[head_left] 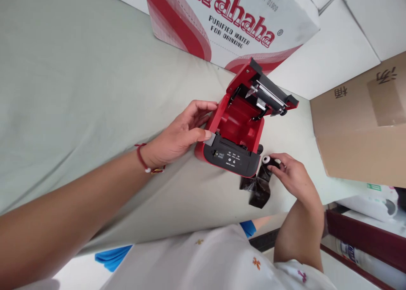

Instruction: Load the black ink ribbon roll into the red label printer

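A red and black label printer (pixel 234 129) stands on the cloth-covered surface with its lid (pixel 266 91) raised, showing a red hollow inside. My left hand (pixel 182 135) grips the printer's left side, thumb on the grey corner tab and fingers along the red wall. In my right hand (pixel 293 173), just right of the printer, is a small black roll (pixel 269 161) with a white core, pinched between thumb and fingers. A loose length of dark glossy film (pixel 260 192) trails from the roll onto the cloth, bent and creased.
A Wahaha water carton (pixel 234 27) stands behind the printer, close to the raised lid. White boxes (pixel 333 48) and a brown cardboard box (pixel 358 125) line the right. Pale green cloth (pixel 79 70) covers the surface. A dark red shelf (pixel 364 230) holds items at lower right.
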A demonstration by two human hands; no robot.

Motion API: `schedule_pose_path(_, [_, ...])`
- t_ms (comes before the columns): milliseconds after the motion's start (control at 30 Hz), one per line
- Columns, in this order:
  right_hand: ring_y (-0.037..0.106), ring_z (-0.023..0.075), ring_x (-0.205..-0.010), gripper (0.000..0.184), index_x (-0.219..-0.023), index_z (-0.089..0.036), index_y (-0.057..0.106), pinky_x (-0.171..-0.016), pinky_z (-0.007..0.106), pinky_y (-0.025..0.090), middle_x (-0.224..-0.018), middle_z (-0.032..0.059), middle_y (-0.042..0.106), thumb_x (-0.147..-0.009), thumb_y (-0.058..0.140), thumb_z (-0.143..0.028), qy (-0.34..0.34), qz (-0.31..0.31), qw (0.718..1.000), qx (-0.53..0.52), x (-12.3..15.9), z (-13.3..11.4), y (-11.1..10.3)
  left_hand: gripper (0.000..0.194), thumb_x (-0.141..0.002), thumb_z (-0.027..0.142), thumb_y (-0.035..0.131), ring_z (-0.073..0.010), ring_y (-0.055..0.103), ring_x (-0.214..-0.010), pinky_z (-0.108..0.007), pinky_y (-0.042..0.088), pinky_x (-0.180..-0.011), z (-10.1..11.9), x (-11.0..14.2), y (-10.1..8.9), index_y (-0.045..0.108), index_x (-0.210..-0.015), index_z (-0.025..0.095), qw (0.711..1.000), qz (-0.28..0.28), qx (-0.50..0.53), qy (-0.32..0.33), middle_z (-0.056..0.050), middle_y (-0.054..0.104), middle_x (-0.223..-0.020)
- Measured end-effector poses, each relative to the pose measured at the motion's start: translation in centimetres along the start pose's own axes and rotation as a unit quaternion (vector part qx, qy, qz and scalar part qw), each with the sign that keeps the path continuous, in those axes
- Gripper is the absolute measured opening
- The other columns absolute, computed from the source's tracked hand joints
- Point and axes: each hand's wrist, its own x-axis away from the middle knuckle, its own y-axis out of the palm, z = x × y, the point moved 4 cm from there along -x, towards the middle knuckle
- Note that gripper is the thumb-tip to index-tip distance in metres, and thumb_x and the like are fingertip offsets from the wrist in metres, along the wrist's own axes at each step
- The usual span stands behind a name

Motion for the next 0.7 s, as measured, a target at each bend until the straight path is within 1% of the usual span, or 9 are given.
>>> schedule_pose_path(133, [0.054,0.0137,-0.06,0.033,-0.122,-0.024,0.084,-0.06,0.032,0.048,-0.096,0.0041,0.079,-0.104,0.075,-0.05,-0.071,-0.04,0.996,-0.024,1.4,-2.4,-1.9,0.063,-0.083,0.052,0.101,-0.0368,0.069,-0.151,-0.052,0.066,-0.115,0.0,0.0,-0.1,0.073,-0.136,0.033,1.0,-0.011,-0.016,0.013,-0.008,0.072,-0.161])
schedule_pose_path(233, [0.054,0.0101,-0.057,0.024,-0.125,-0.024,0.084,-0.056,0.03,0.046,-0.11,0.0044,0.082,-0.107,0.076,-0.039,-0.13,0.01,0.991,0.007,1.8,-5.0,-3.2,0.061,-0.085,0.05,0.1,-0.0364,0.07,-0.151,-0.051,0.067,-0.115,0.0,0.0,-0.2,0.073,-0.137,0.033,0.999,-0.019,-0.018,0.022,-0.008,0.072,-0.162])
schedule_pose_path(300, [0.058,0.0095,-0.058,0.022,-0.128,-0.023,0.082,-0.057,0.03,0.048,-0.119,0.0059,0.084,-0.109,0.074,-0.031,-0.178,0.05,0.982,0.04,1.6,-7.0,-2.9,0.06,-0.087,0.049,0.099,-0.0358,0.069,-0.153,-0.051,0.066,-0.117,-0.1,0.0,-0.2,0.073,-0.138,0.033,0.999,-0.022,-0.02,0.027,-0.007,0.071,-0.164])
schedule_pose_path(367, [0.069,0.0124,-0.067,0.023,-0.13,-0.021,0.08,-0.061,0.03,0.053,-0.123,0.0074,0.085,-0.109,0.072,-0.025,-0.228,0.072,0.968,0.07,1.4,-8.8,-2.0,0.059,-0.088,0.047,0.098,-0.0349,0.067,-0.157,-0.051,0.065,-0.121,-0.2,0.0,-0.3,0.073,-0.139,0.033,0.999,-0.022,-0.019,0.025,-0.006,0.07,-0.167])
schedule_pose_path(433, [0.08,0.018,-0.087,0.023,-0.13,-0.02,0.079,-0.07,0.031,0.06,-0.123,0.0083,0.086,-0.109,0.07,-0.021,-0.267,0.079,0.956,0.092,1.4,-10.2,-1.3,0.058,-0.088,0.045,0.099,-0.0341,0.064,-0.159,-0.051,0.062,-0.124,-0.3,0.0,-0.3,0.072,-0.139,0.033,1.0,-0.022,-0.009,0.021,-0.006,0.068,-0.169])
schedule_pose_path(500, [0.083,0.0203,-0.098,0.022,-0.131,-0.022,0.078,-0.076,0.031,0.063,-0.123,0.0078,0.086,-0.11,0.071,-0.021,-0.285,0.078,0.951,0.096,1.9,-11.2,-1.7,0.058,-0.087,0.043,0.099,-0.0338,0.062,-0.161,-0.05,0.059,-0.127,-0.4,0.0,-0.3,0.072,-0.138,0.033,1.0,-0.02,0.004,0.019,-0.006,0.067,-0.17])
schedule_pose_path(567, [0.078,0.0159,-0.083,0.022,-0.134,-0.025,0.078,-0.07,0.029,0.06,-0.123,0.0057,0.086,-0.112,0.074,-0.026,-0.283,0.074,0.952,0.088,2.8,-11.7,-3.4,0.057,-0.087,0.041,0.098,-0.0335,0.061,-0.16,-0.05,0.059,-0.126,-0.4,0.0,-0.2,0.072,-0.137,0.032,1.0,-0.02,0.011,0.018,-0.005,0.067,-0.167])
schedule_pose_path(633, [0.063,0.0103,-0.062,0.025,-0.137,-0.031,0.078,-0.058,0.029,0.054,-0.125,0.0032,0.084,-0.112,0.076,-0.033,-0.268,0.071,0.957,0.087,3.7,-11.9,-5.7,0.057,-0.088,0.041,0.095,-0.0331,0.062,-0.156,-0.049,0.059,-0.123,-0.4,0.0,0.0,0.07,-0.138,0.032,1.0,-0.02,0.013,0.014,-0.005,0.068,-0.164])
schedule_pose_path(700, [0.06,0.0099,-0.058,0.026,-0.139,-0.035,0.079,-0.054,0.03,0.053,-0.127,0.0021,0.084,-0.114,0.074,-0.039,-0.261,0.071,0.957,0.101,4.5,-12.0,-8.1,0.056,-0.088,0.04,0.093,-0.033,0.062,-0.155,-0.049,0.059,-0.12,-0.4,0.1,0.1,0.069,-0.138,0.031,1.0,-0.02,0.014,0.012,-0.005,0.068,-0.164])
